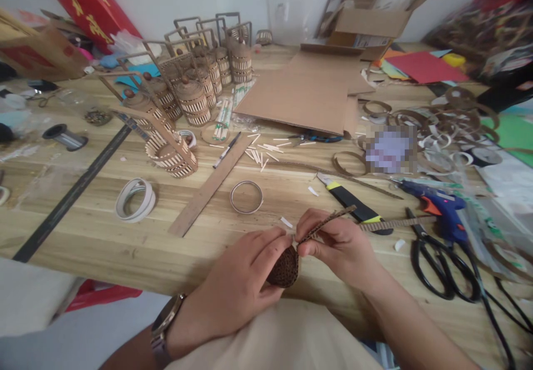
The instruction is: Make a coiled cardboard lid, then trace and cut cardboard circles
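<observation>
A round coil of brown corrugated cardboard (pixel 285 269) is held at the table's front edge, its ridged spiral facing up. My left hand (pixel 245 275) curls around the coil's left side, fingers on top and thumb below. Between the thumb and fingers of my right hand (pixel 339 245) is a corrugated cardboard strip (pixel 328 221), pinched close to the coil's upper right rim. One stretch of strip sticks up past my right fingers; another ridged length runs off to the right behind that hand. The exact joint of strip and coil is partly hidden by fingertips.
A yellow-and-black utility knife (pixel 353 203), blue glue gun (pixel 445 209) and black scissors (pixel 443 270) lie to the right. Ahead are a tape ring (pixel 246 197), white tape rolls (pixel 135 199) and scattered sticks (pixel 266 149). Several lidded baskets (pixel 194 100) and a cardboard sheet (pixel 300 92) stand behind.
</observation>
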The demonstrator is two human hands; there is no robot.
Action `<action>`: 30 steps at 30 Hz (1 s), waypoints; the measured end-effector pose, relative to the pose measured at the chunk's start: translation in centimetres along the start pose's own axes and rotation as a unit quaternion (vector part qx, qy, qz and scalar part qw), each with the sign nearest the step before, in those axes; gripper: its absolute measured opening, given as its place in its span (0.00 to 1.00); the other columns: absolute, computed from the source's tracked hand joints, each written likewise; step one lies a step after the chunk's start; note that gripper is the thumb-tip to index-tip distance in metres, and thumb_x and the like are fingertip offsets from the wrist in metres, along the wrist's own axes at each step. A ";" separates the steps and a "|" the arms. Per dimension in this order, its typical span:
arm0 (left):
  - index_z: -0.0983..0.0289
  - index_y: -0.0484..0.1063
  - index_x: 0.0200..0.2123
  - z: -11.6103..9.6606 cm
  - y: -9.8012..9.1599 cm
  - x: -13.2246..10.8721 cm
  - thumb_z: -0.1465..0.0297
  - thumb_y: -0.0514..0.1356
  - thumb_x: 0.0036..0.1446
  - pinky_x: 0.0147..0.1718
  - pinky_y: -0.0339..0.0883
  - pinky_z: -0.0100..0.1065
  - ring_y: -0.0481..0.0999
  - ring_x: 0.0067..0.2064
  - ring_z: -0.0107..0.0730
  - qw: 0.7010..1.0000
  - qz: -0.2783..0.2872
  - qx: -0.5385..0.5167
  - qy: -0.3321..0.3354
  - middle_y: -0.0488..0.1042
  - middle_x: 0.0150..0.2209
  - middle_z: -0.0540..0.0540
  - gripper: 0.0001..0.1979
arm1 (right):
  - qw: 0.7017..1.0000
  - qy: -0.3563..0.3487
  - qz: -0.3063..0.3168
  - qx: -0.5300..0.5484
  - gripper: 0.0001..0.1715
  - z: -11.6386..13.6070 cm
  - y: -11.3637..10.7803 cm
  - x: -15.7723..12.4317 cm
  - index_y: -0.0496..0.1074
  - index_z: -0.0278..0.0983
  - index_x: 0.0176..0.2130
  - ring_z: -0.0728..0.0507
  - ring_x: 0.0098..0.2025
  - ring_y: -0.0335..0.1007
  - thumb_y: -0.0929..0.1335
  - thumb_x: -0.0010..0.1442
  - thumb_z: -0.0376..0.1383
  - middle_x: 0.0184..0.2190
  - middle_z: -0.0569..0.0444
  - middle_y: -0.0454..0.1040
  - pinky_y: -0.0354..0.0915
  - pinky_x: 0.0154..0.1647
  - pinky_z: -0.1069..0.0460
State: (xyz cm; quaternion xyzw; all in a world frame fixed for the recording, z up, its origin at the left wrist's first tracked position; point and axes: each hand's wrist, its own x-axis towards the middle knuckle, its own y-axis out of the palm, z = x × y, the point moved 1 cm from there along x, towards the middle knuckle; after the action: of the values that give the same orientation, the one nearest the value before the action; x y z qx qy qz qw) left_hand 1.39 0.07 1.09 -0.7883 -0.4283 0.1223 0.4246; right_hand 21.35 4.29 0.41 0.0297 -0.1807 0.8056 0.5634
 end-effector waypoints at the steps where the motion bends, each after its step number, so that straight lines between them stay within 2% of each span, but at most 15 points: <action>1: 0.59 0.57 0.61 -0.1 0.0 0.0 0.78 0.61 0.56 0.57 0.70 0.46 0.73 0.58 0.45 1.000 0.001 0.004 0.002 0.72 0.58 0.62 0.31 | 1.000 0.003 0.003 0.005 0.22 0.0 0.1 0.0 0.76 0.38 0.27 0.47 0.27 0.73 0.72 0.59 0.52 0.24 0.54 0.77 0.68 0.27 0.53; 3: 0.59 0.53 0.62 -0.2 0.0 -0.2 0.78 0.61 0.56 0.56 0.70 0.45 0.73 0.58 0.45 1.000 -0.004 0.008 0.001 0.73 0.57 0.62 0.33 | 1.000 0.012 0.007 0.016 0.23 -0.1 0.3 -0.1 0.75 0.37 0.27 0.47 0.27 0.72 0.72 0.59 0.53 0.25 0.54 0.77 0.67 0.27 0.54; 5: 0.58 0.45 0.67 -0.1 0.1 -0.4 0.79 0.61 0.55 0.54 0.71 0.45 0.74 0.57 0.46 1.000 -0.009 0.011 -0.003 0.73 0.57 0.62 0.40 | 0.999 0.036 0.012 0.021 0.24 -0.2 0.5 -0.2 0.74 0.37 0.26 0.47 0.27 0.72 0.72 0.58 0.54 0.25 0.53 0.77 0.67 0.27 0.53; 8: 0.58 0.31 0.70 0.0 0.3 -0.6 0.80 0.59 0.56 0.51 0.74 0.47 0.75 0.56 0.49 0.999 0.007 0.036 0.010 0.71 0.59 0.65 0.49 | 0.993 0.118 0.014 0.003 0.23 -0.3 0.6 -0.5 0.72 0.37 0.25 0.46 0.27 0.71 0.75 0.53 0.52 0.24 0.55 0.75 0.66 0.28 0.52; 12: 0.63 0.21 0.70 0.3 0.5 -0.5 0.81 0.52 0.62 0.43 0.77 0.55 0.75 0.54 0.58 0.991 0.045 0.113 0.052 0.71 0.59 0.70 0.46 | 0.968 0.241 0.073 0.000 0.13 -0.1 0.5 -1.1 0.74 0.37 0.26 0.49 0.21 0.65 0.73 0.56 0.43 0.18 0.59 0.71 0.60 0.23 0.54; 14: 0.65 0.22 0.71 0.5 0.6 -0.3 0.81 0.50 0.64 0.44 0.77 0.57 0.72 0.59 0.61 0.987 0.059 0.130 0.071 0.70 0.59 0.71 0.43 | 0.955 0.275 0.109 0.019 0.13 0.1 0.7 -1.4 0.74 0.37 0.26 0.49 0.19 0.64 0.69 0.59 0.41 0.16 0.60 0.70 0.59 0.23 0.54; 15: 0.65 0.24 0.71 0.6 0.6 -0.2 0.81 0.50 0.64 0.48 0.75 0.58 0.68 0.62 0.61 0.987 0.059 0.131 0.078 0.68 0.61 0.71 0.41 | 0.952 0.285 0.109 0.030 0.14 0.2 0.8 -1.5 0.73 0.37 0.26 0.49 0.19 0.66 0.69 0.59 0.42 0.15 0.59 0.71 0.60 0.23 0.54; 18: 0.64 0.34 0.72 1.0 0.7 -0.1 0.83 0.51 0.63 0.60 0.65 0.58 0.53 0.70 0.57 0.991 -0.003 0.121 0.059 0.57 0.68 0.72 0.40 | 0.950 0.299 0.049 0.073 0.16 0.1 1.5 -1.8 0.71 0.38 0.25 0.47 0.22 0.70 0.69 0.58 0.46 0.17 0.57 0.74 0.64 0.27 0.53; 20: 0.63 0.36 0.71 1.3 0.9 -0.1 0.80 0.57 0.62 0.63 0.61 0.58 0.50 0.71 0.57 0.992 -0.062 0.104 0.024 0.51 0.70 0.73 0.42 | 0.948 0.300 0.003 0.111 0.19 -0.1 2.3 -2.0 0.71 0.38 0.25 0.47 0.23 0.72 0.70 0.57 0.49 0.18 0.57 0.75 0.66 0.30 0.52; 24: 0.60 0.37 0.71 1.5 1.2 -0.3 0.74 0.67 0.56 0.61 0.64 0.53 0.61 0.67 0.54 0.991 -0.128 0.040 -0.030 0.59 0.66 0.70 0.51 | 0.936 0.303 -0.036 0.175 0.24 -0.7 3.8 -2.3 0.69 0.39 0.24 0.47 0.22 0.70 0.71 0.55 0.54 0.17 0.57 0.74 0.66 0.31 0.52; 27: 0.60 0.42 0.71 1.5 1.2 -0.5 0.74 0.67 0.57 0.60 0.66 0.50 0.65 0.65 0.51 0.987 -0.156 0.022 -0.042 0.63 0.63 0.68 0.47 | 0.934 0.303 -0.038 0.189 0.25 -0.8 4.1 -2.4 0.69 0.38 0.24 0.48 0.23 0.69 0.71 0.54 0.56 0.17 0.57 0.73 0.65 0.30 0.52; 30: 0.62 0.46 0.69 1.3 0.9 -0.5 0.75 0.64 0.59 0.60 0.67 0.48 0.66 0.64 0.48 0.983 -0.181 0.025 -0.021 0.65 0.61 0.68 0.40 | 0.936 0.300 -0.024 0.184 0.26 -0.6 3.9 -2.5 0.69 0.38 0.24 0.47 0.23 0.68 0.71 0.55 0.57 0.18 0.57 0.72 0.65 0.31 0.51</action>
State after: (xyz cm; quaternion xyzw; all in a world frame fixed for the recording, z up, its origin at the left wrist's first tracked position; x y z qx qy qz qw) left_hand 0.92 0.19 -0.53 -0.6841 -0.5696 0.0704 0.4500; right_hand 18.75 1.10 -1.78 -0.1058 0.1488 0.7824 0.5954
